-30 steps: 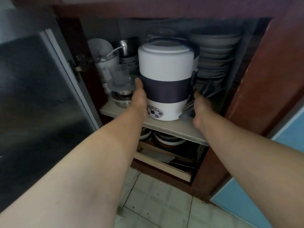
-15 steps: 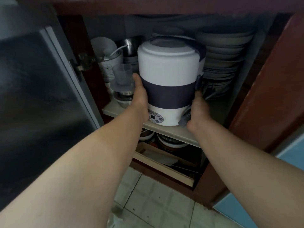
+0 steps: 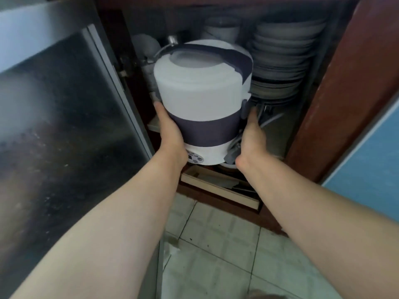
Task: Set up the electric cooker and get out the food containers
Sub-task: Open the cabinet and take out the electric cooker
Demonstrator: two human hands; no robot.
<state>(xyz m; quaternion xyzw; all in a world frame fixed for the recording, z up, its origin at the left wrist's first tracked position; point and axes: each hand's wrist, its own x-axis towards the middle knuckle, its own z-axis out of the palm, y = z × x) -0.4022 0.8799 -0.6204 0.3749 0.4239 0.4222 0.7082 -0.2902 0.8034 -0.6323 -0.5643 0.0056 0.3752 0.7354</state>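
door: the open cabinet door [image 3: 64,130] stands well left of the grip, right beside the left forearm. An elbow could easily clip it.
left hand: the left hand [image 3: 170,132] is clamped on the cooker's left side, palm on the dark band and thumb pointing up. The fingers go round the back, so I can't see them.
cooker: the cooker [image 3: 203,100] is squeezed between both hands in the cabinet opening. It looks clear of the shelf [image 3: 153,125], with its top tipped toward the camera.
right hand: the right hand [image 3: 251,137] is wrapped on the right side and seems to pin the cord against the body.
cord: the grey cord [image 3: 232,155] is bunched under the right palm, and a loop trails back behind that hand.
plates: the plates [image 3: 282,61] are stacked just behind and right of the grip, close to the cooker's rim.
what could go wrong: honestly, the loose loop. If it snags back there, it could yank the plates or twist the cooker out of a smooth-sided squeeze. The lid might also shift with that tilt.
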